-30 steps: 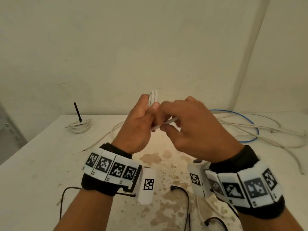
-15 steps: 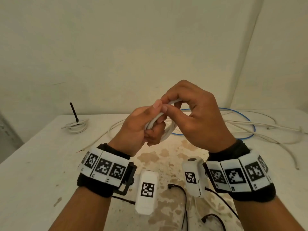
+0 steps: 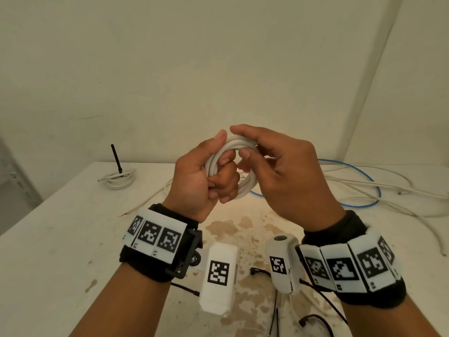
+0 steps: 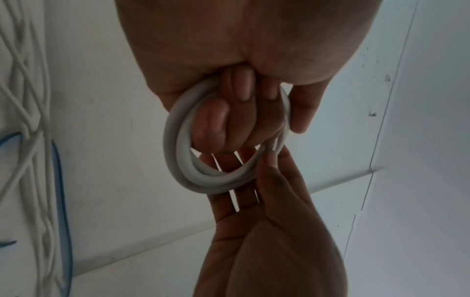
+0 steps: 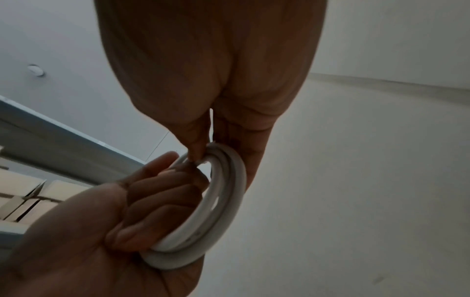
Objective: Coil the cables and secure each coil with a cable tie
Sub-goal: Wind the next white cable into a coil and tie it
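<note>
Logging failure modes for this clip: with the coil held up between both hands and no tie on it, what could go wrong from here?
1. The white coil is bound only by the left hand, whose fingers curl through it; if that grip loosens, the loops may spring apart.
2. The right hand pinches the coil's rim at the fingertips, so it could slip when the left hand lets go.
3. No loose tie shows within reach; searching one-handed may undo the coil.

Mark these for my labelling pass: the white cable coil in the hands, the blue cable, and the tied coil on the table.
white cable coil [image 4: 178, 160], left wrist view, lower left arc.
blue cable [image 3: 371, 183], head view, right bend.
tied coil [image 3: 120, 180], head view, top loops.
</note>
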